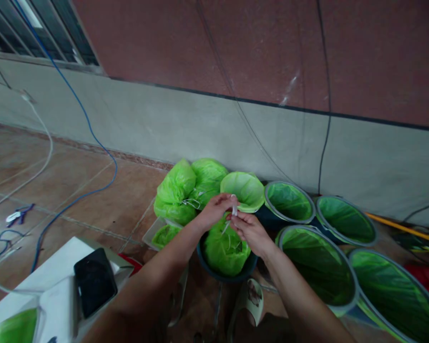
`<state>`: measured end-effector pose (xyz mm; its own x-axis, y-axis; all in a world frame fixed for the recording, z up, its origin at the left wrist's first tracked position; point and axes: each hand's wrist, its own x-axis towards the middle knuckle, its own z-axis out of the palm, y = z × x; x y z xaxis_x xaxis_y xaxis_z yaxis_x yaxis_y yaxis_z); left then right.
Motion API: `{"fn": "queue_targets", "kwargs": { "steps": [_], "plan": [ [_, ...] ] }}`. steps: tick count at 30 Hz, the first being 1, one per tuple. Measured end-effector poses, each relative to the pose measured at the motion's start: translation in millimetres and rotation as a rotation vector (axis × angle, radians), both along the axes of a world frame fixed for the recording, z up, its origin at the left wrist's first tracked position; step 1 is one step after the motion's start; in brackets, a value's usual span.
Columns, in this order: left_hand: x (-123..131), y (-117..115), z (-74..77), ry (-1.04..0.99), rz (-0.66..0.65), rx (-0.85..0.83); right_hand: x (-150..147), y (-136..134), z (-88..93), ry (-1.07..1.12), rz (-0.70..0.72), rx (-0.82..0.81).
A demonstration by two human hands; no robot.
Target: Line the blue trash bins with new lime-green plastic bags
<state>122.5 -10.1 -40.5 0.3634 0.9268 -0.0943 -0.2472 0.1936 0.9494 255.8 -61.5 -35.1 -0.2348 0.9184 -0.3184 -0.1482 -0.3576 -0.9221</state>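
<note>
A full green plastic bag (227,252) sits in a dark round bin (214,275) in front of me, its mouth gathered upward. Above it, both hands pinch a short white strip (234,206) at the neck of the bag. My left hand (216,209) has fingertips closed on the strip's upper part. My right hand (250,228) is closed on it lower down, close to the gathered plastic. A thin white end (226,227) hangs beside the right fingers. The fingers partly hide the neck, so I cannot see how the strip runs round it.
Two tied green bags (175,190) lean near the wall (200,128). Several green-lined bins (316,267) stand to the right. At left are a white box (46,271), a black phone (95,282), a blue cable (89,194) and scissors-like purple handles (22,214) on the tiles.
</note>
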Motion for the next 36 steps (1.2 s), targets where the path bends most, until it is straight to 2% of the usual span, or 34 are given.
{"fn": "queue_targets", "kwargs": {
  "steps": [2,6,8,10,15,17,19,22,24,26,29,32,36],
  "plan": [
    [1.8,-4.4,-9.1,-0.033,-0.056,-0.015,9.2,4.6,3.8,0.068,-0.091,-0.004],
    [4.1,-16.8,-21.7,0.068,-0.349,0.056,33.5,14.3,8.2,0.203,-0.266,-0.015],
    [6.0,-21.1,-24.9,0.137,-0.423,0.116,42.7,16.8,7.8,0.237,-0.329,-0.025],
    [9.3,-22.6,-27.7,0.205,-0.375,0.113,46.3,16.9,6.5,0.243,-0.377,-0.03],
    [17.7,-17.0,-34.5,0.322,-0.001,-0.067,32.4,9.1,7.7,0.2,-0.444,0.033],
    [19.3,-15.7,-36.0,0.358,0.06,-0.087,23.3,5.6,11.1,0.206,-0.421,0.067],
    [21.1,-17.3,-36.4,0.391,0.027,-0.04,15.3,3.6,14.8,0.236,-0.355,0.094],
    [25.1,-24.1,-35.9,0.384,-0.146,0.105,7.9,3.8,20.4,0.274,-0.242,0.112],
    [27.0,-29.1,-35.4,0.409,-0.259,0.172,7.9,4.5,25.7,0.291,-0.224,0.125],
    [27.3,-32.3,-35.3,0.479,-0.312,0.205,12.6,4.3,33.5,0.331,-0.233,0.145],
    [25.9,-32.8,-36.8,0.569,-0.258,0.21,25.7,2.6,46.2,0.444,-0.249,0.165],
    [25.6,-30.6,-38.8,0.613,-0.186,0.165,35.6,1.7,51.0,0.496,-0.286,0.152],
    [28.0,-31.1,-36.4,0.546,-0.242,0.149,30.6,1.8,45.2,0.463,-0.259,0.111]
  ]
}}
